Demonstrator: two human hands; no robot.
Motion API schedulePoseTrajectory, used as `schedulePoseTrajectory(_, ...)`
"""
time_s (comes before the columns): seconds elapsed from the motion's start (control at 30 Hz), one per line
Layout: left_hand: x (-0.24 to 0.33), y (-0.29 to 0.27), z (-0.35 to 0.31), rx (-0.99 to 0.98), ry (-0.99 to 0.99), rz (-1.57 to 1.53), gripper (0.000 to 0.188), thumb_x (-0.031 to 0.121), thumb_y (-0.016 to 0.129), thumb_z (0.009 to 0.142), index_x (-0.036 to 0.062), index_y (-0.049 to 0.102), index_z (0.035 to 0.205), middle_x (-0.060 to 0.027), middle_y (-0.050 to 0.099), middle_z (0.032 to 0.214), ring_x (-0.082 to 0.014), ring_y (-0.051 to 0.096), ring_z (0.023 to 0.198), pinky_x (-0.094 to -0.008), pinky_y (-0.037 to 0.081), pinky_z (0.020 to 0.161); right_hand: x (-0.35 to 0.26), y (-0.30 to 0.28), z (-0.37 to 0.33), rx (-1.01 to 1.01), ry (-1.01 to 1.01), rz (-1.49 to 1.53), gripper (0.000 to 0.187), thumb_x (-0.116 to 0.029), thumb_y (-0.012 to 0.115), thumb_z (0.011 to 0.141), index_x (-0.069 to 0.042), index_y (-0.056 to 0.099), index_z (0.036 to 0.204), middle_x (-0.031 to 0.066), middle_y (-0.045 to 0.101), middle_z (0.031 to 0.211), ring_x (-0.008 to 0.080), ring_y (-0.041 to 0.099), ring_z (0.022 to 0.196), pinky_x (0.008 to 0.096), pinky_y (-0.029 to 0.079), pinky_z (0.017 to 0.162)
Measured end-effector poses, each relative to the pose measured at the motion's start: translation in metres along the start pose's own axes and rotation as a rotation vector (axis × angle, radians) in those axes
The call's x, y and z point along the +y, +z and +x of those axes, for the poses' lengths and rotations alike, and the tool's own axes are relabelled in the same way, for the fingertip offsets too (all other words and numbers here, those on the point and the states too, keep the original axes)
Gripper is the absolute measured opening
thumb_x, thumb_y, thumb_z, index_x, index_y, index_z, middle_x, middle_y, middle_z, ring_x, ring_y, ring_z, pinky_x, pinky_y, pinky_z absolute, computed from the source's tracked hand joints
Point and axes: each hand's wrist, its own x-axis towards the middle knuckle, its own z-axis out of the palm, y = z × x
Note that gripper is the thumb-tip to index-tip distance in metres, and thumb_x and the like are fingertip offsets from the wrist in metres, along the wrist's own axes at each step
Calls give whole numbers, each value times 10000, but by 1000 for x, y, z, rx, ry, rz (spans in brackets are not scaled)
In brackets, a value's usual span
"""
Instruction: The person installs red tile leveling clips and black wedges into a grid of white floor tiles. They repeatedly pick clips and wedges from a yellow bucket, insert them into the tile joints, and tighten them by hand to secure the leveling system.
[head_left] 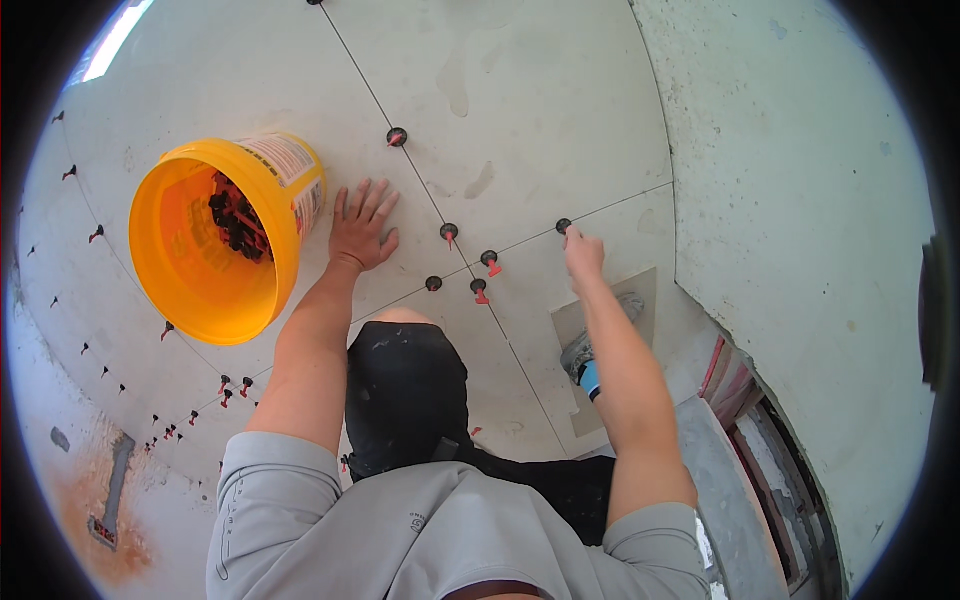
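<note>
My left hand (364,228) lies flat on the pale floor tile with its fingers spread, beside a yellow bucket (290,235). The bucket rests tipped on its side, and a heap of black and red tile levelers (240,218) shows inside it. My right hand (584,256) is closed at a tile leveler (564,226) with a round black cap on the joint to the right; its handle is hidden by my fingers. Around the crossing of the joints stand several more levelers, among them one with a red T-handle (490,260) and another (480,290) just below it.
A wall (790,200) runs along the right side, with a doorway gap (770,470) at lower right. My shoe (603,335) is on a small loose tile piece (585,415). More levelers (226,390) line the joints at left. A wall box (103,530) sits at lower left.
</note>
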Motion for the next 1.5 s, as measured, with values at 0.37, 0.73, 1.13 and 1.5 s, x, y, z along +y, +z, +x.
schedulePoseTrajectory(0.37, -2, 0, -4, -18, 0, 16, 661, 414, 538, 836, 261, 373, 1458, 7, 248, 1586, -232, 174, 1475, -532, 67, 1192, -17, 10, -18, -127, 573, 979, 230, -226, 538, 937, -103, 501, 746, 2, 393, 558, 141, 362, 468, 298, 307, 435)
schedulePoseTrajectory(0.73, 0, 0, 1, 10, 10, 12, 661, 415, 543, 832, 265, 381, 1455, 9, 253, 1583, -228, 187, 1470, -533, 71, 1193, -25, -26, -11, 41, -944, -1325, 166, -176, 569, 890, -74, 683, 825, 114, 682, 879, 265, 656, 858, 416, 531, 709)
schedulePoseTrajectory(1.13, 0, 0, -1, -10, -5, 13, 669, 414, 548, 829, 265, 377, 1459, 12, 259, 1580, -222, 185, 1471, -531, 70, 1195, -14, 7, -19, 183, -111, -232, 256, -162, 519, 881, -12, 650, 721, 119, 649, 675, 251, 599, 593, 395, 463, 568)
schedulePoseTrajectory(1.5, 0, -1, 0, 10, 7, 21, 670, 417, 538, 835, 263, 367, 1464, 8, 245, 1585, -225, 178, 1472, -533, 68, 1194, -20, 22, -3, 126, 405, 537, 185, -227, 583, 897, -53, 571, 834, 21, 538, 639, 153, 482, 508, 320, 366, 452)
